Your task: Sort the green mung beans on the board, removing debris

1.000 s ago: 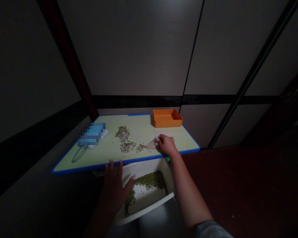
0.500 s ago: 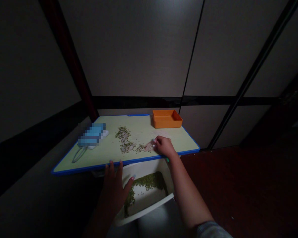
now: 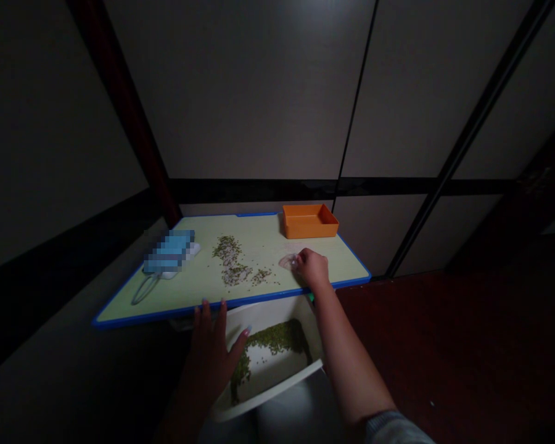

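Note:
My right hand [image 3: 313,269] is over the right part of the pale green tabletop [image 3: 180,297], its fingers pinched on a small pale, see-through piece [image 3: 287,262] whose kind I cannot make out. Left of it, small green beans [image 3: 232,275] lie scattered in loose patches. My left hand [image 3: 213,345] has its fingers spread, fingertips at the table's blue front edge and thumb over the rim of a white bin [image 3: 277,391]. More green beans [image 3: 277,337] lie inside that bin, along its far and left sides.
An orange open box [image 3: 311,230] stands at the table's back right. On the left lies a blurred blue item [image 3: 171,250] with a grey loop strap [image 3: 144,288]. Panelled wall [image 3: 259,111] rises behind the table; dark red floor [image 3: 444,345] shows at right.
My right hand has shifted slightly right, and the pale piece at its fingers has moved right and farther back, away from the nearest beans. My left hand stays in place.

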`<state>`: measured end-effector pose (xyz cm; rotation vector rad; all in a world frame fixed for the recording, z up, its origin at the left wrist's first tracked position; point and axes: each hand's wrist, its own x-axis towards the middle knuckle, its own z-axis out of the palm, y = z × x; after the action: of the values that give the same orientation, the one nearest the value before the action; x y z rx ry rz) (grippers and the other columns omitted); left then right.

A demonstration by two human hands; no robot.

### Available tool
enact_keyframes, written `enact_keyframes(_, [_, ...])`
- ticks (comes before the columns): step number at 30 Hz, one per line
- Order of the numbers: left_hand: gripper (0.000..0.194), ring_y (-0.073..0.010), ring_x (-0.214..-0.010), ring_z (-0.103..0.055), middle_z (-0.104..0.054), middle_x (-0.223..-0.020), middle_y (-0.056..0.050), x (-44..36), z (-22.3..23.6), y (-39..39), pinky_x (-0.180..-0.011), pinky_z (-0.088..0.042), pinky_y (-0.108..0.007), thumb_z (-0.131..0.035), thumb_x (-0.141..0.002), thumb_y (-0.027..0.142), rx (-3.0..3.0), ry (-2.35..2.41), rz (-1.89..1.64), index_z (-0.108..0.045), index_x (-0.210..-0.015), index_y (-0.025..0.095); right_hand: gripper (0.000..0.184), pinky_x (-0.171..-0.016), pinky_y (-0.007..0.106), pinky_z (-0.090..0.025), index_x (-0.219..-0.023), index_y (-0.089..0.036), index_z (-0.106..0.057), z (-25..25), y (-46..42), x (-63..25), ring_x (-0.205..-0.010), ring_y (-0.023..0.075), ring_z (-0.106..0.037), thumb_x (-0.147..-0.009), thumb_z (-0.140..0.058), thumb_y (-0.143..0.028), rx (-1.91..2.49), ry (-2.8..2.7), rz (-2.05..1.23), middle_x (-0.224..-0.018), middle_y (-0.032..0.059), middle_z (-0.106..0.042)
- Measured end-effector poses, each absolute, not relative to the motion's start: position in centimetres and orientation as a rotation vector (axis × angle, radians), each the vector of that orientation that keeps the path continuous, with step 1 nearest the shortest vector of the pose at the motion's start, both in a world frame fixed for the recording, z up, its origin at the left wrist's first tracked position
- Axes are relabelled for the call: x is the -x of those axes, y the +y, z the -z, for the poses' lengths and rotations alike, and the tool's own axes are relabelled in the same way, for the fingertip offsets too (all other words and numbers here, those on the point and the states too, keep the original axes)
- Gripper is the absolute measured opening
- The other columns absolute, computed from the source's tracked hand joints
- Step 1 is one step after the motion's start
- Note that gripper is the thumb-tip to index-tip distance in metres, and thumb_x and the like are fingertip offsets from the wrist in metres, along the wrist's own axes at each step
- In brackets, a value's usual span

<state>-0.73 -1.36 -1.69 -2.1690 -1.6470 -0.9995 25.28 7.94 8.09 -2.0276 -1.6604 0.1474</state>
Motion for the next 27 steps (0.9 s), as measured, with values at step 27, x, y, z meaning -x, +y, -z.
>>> enact_keyframes(27, [0.068, -0.0389, -0.144, -0.015, -0.018, -0.155, -0.025, 0.6, 1.5, -1.3, -0.108, -0.032, -0.061, -0.050, -0.082, 0.047, 2.174, -1.743, 1.006, -0.037, -0.139, 0.013, 0.026, -0.081, 0.033, -0.030, -0.098, -0.018, -0.065, -8.1, 8.5, -25.3, -0.091, 0.0208, -0.063, -0.094, -0.042, -0.032, 2.125, -1.504, -0.073, -0.094, 0.0106, -0.071])
